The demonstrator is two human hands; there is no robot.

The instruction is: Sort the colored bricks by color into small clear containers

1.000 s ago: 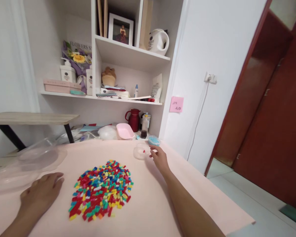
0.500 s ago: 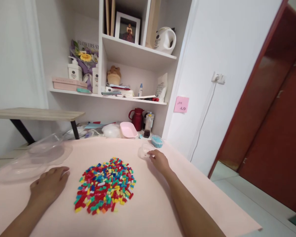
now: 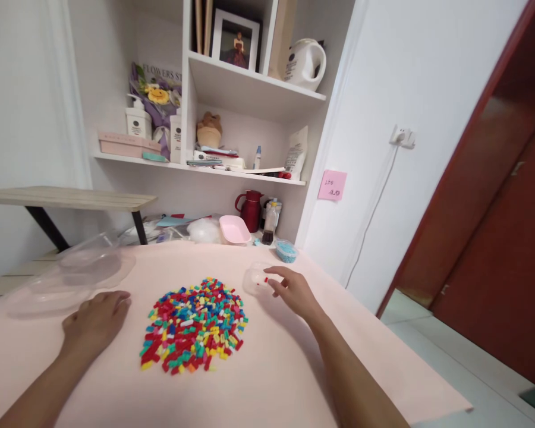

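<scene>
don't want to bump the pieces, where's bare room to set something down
Bare pink tabletop lies right of the right forearm and between it and the colourful pieces; a narrower strip separates pieces and left hand. Crowded: clear containers at left, clear dish and blue-filled tub near the right hand.

Clear glossy plastic tub (image 3: 251, 283), smooth plastic-looking bricks (image 3: 196, 327), matt table cover (image 3: 271, 374), wood-grained stand (image 3: 66, 197)

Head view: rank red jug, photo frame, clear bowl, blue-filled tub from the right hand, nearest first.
From the right hand:
1. Clear bowl: at the fingertips, to their left.
2. Blue-filled tub: beyond the hand, near the table's far edge.
3. Red jug: past that edge, under the shelves.
4. Photo frame: high on a shelf.
</scene>
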